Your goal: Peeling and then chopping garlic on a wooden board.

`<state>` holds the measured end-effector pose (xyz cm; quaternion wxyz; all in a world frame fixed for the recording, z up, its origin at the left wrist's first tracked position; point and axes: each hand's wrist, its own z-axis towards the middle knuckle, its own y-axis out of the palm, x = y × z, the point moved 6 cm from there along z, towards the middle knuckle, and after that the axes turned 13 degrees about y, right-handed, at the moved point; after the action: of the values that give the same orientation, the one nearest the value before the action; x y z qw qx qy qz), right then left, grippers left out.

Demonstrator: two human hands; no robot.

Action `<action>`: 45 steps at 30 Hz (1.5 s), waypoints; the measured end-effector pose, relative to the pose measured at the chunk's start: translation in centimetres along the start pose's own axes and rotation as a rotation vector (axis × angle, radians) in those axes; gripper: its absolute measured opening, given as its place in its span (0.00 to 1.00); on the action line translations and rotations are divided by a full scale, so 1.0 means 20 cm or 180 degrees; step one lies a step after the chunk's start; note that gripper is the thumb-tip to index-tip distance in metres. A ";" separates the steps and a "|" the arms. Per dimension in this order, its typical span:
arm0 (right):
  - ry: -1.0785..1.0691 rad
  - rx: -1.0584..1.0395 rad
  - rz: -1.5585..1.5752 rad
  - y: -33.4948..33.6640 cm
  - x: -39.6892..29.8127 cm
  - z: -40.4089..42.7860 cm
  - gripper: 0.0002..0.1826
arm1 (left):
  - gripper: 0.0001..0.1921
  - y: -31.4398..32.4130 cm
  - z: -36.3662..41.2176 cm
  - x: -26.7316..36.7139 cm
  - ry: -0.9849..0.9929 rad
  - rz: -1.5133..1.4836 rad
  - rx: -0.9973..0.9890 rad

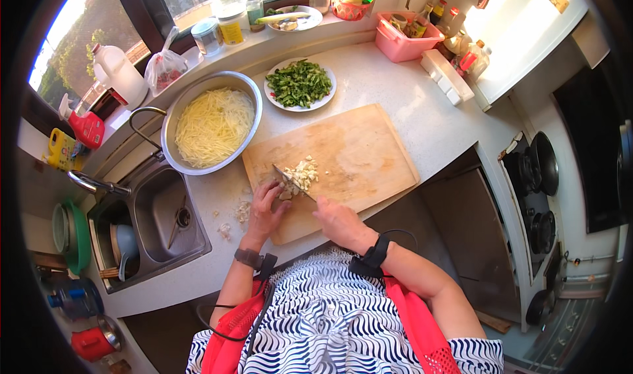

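A wooden cutting board [356, 146] lies on the counter in front of me. My right hand [342, 224] grips a kitchen knife [298, 183], its blade pointing up and to the left across the board. Chopped garlic [302, 172] is heaped just beyond the blade, with a few bits to its right. On the near side of the blade, the bent fingers of my left hand [266, 210] steady several larger garlic pieces [286, 194] against the board. The knife's handle is mostly hidden in my right hand.
Left of the board stands a metal basin [257, 127] of shredded potato in water; a plate [332, 94] of chopped greens sits behind. Garlic skins [242, 211] lie by my left hand. A sink [165, 221] is left, a pink basket [398, 45] back right, a stove [536, 216] right.
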<state>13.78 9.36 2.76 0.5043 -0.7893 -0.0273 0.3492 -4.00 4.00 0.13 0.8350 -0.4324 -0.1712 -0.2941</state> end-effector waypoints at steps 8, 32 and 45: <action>-0.0214 -0.0081 -0.0192 -0.03 -0.05 -0.06 0.12 | 0.14 0.03 -0.02 -0.02 0.0096 0.0134 -0.0120; -0.0237 0.0002 -0.0005 -0.03 -0.06 -0.02 0.13 | 0.07 0.04 0.03 -0.03 0.0233 0.0154 0.0089; -0.0314 -0.0266 0.0109 -0.05 -0.09 -0.04 0.12 | 0.07 0.04 0.00 -0.05 0.0074 0.0143 0.0169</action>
<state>13.28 8.50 4.74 0.4629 -0.7918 -0.0532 0.3948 -4.28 4.73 -0.95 0.8545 -0.4104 -0.1595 -0.2757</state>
